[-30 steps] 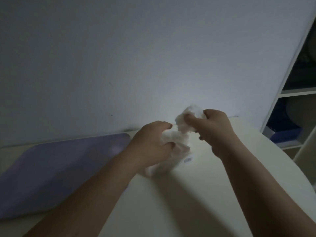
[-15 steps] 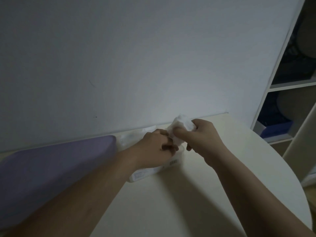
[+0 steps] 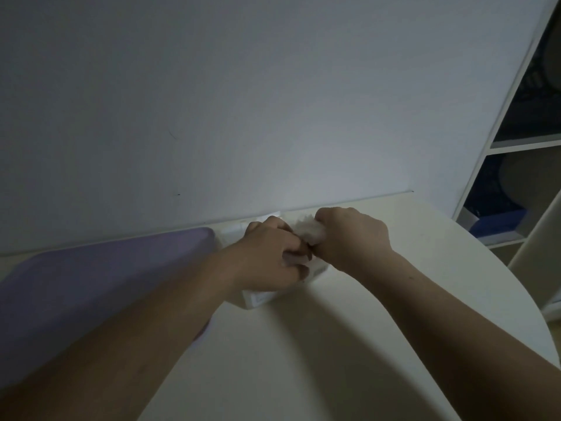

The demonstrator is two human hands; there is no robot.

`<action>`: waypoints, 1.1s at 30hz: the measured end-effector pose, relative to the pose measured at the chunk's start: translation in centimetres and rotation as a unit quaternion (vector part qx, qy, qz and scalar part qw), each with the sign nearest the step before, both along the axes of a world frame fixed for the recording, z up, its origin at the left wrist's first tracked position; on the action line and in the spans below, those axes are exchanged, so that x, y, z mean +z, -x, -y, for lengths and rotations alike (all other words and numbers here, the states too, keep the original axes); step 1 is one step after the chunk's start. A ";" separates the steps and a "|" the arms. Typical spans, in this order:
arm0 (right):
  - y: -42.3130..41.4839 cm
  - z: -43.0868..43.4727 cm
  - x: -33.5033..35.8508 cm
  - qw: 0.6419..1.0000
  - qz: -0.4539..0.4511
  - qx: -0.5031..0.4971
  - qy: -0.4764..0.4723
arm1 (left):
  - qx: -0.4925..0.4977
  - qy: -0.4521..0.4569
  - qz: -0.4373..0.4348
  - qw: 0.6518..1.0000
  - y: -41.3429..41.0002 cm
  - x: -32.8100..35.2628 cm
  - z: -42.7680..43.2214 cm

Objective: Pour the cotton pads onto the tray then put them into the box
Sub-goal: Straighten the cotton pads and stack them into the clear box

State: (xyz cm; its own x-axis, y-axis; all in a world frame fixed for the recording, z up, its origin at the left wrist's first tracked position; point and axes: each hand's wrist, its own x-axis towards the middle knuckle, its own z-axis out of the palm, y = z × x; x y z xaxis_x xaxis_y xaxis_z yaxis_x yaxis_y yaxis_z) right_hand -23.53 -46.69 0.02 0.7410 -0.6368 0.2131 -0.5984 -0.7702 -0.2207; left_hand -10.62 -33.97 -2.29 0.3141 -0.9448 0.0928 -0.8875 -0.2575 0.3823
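right hand (image 3: 353, 238) pinches fluffy cotton pads (image 3: 309, 231); left hand (image 3: 271, 258) grips white pack (image 3: 258, 298); rounded lilac tray (image 3: 91, 284).

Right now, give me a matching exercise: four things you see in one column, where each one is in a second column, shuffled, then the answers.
1. flat lilac plastic tray
2. white wad of cotton pads
3. small white box
4. flat blue object

a. gripped by the right hand
b. in the white shelf unit, far right
c. left side of the round cream table
d. under the left hand

Pairs: 1-c, 2-a, 3-d, 4-b
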 end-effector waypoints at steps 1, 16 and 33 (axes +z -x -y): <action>-0.3 0.0 0.0 1.000 -0.007 -0.001 0.012 | 0.004 -0.005 -0.008 1.000 0.1 -0.1 -0.1; -0.6 0.3 2.1 0.986 -0.108 0.027 -0.124 | 0.008 0.064 -0.026 0.998 0.9 0.6 -0.4; -0.4 -1.2 2.4 0.989 -0.142 0.007 -0.033 | -0.025 0.054 0.008 0.998 0.6 1.0 -2.7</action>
